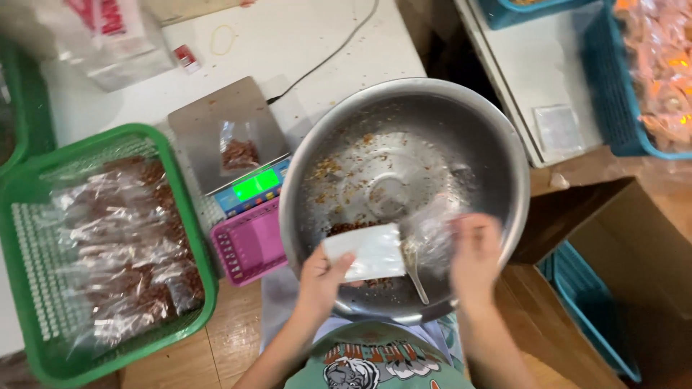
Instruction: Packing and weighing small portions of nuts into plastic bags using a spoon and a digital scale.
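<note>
— What do the hands hold?
— Left hand (322, 277) fingers clamp a white card (365, 251) over the steel bowl (461, 122); right hand (474, 253) fingers grip a clear bag (432, 230).
— Nearby?
— A scale (234, 137) on the worktop (303, 36).

Bright, even indoor light fills the view, whitest on the worktop (303, 36) toward twelve o'clock, where detail washes out. The steel bowl (497, 144) shows soft glare on its inner wall. The right hand (473, 248) and its clear bag (432, 230) are motion-blurred. Wide-angle bending curves the edges, and the baskets at three and nine o'clock are smeared and soft.
</note>
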